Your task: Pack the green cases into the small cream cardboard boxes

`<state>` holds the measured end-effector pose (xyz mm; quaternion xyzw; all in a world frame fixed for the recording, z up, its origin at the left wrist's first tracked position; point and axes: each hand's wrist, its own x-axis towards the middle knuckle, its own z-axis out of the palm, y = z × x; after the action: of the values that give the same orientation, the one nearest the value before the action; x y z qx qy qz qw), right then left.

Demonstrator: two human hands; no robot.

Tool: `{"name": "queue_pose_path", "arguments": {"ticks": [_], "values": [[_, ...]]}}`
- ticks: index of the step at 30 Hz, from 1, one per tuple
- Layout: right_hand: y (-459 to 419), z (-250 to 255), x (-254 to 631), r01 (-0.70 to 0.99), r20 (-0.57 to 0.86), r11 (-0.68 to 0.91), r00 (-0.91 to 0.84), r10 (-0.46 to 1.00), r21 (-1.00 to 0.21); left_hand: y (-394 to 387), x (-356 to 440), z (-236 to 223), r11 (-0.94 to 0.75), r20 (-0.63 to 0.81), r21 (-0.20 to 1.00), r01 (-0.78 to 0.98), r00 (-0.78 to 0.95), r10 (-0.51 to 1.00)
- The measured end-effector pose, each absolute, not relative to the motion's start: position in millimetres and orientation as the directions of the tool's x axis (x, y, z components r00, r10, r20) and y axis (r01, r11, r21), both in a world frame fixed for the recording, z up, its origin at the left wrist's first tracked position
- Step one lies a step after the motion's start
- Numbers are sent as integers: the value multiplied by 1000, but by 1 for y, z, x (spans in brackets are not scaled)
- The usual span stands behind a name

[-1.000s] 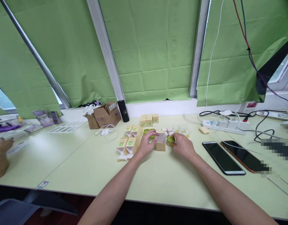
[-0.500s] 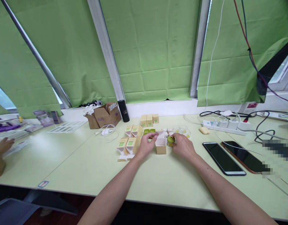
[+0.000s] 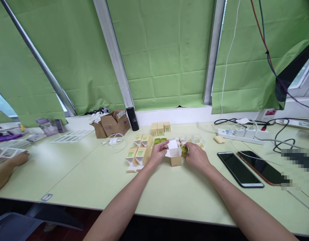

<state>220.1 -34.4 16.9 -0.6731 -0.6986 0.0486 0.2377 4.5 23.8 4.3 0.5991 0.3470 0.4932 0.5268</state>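
My left hand [image 3: 158,154] is closed at the left side of a small cardboard box [image 3: 176,162], its fingertips at the raised white inner flap. The box stands on the table with its top open. My right hand [image 3: 197,156] pinches a small green rounded object [image 3: 184,149] just right of the box; the fingers partly cover it. Left of my left hand stand several open small boxes [image 3: 140,153] with green square labels. Behind my hands lie a bright green tray-like piece [image 3: 160,140], small pale pieces [image 3: 181,139] and clear round cups [image 3: 195,139] with yellow spots.
Closed small boxes [image 3: 157,129] stand farther back. A brown carton [image 3: 114,124], black cylinder [image 3: 132,118] and white charger cable [image 3: 114,141] are left. Two phones [image 3: 240,169] and a power strip [image 3: 242,134] lie right. Another person's hand [image 3: 20,159] is far left.
The small box has turned and shifted slightly right and nearer, its white flap now upright. My right hand keeps the green object beside it. The other person's hand moved right, with a white frame.
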Motion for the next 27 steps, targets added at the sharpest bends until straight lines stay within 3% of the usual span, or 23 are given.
{"name": "queue_pose_path", "arguments": {"ticks": [10,21,24,27], "values": [[-33,16,220,919,217,48,42,975,-391,21,4,4,-146,155,988,-54,318,935],[-33,16,221,916,233,58,39,972,-396,21,3,3,-176,177,984,-31,321,931],[-32,19,224,897,273,33,99,957,-440,21,3,3,-185,182,983,-20,322,929],[-31,22,228,826,371,65,179,911,-560,21,3,3,-186,180,982,-11,318,931]]}}
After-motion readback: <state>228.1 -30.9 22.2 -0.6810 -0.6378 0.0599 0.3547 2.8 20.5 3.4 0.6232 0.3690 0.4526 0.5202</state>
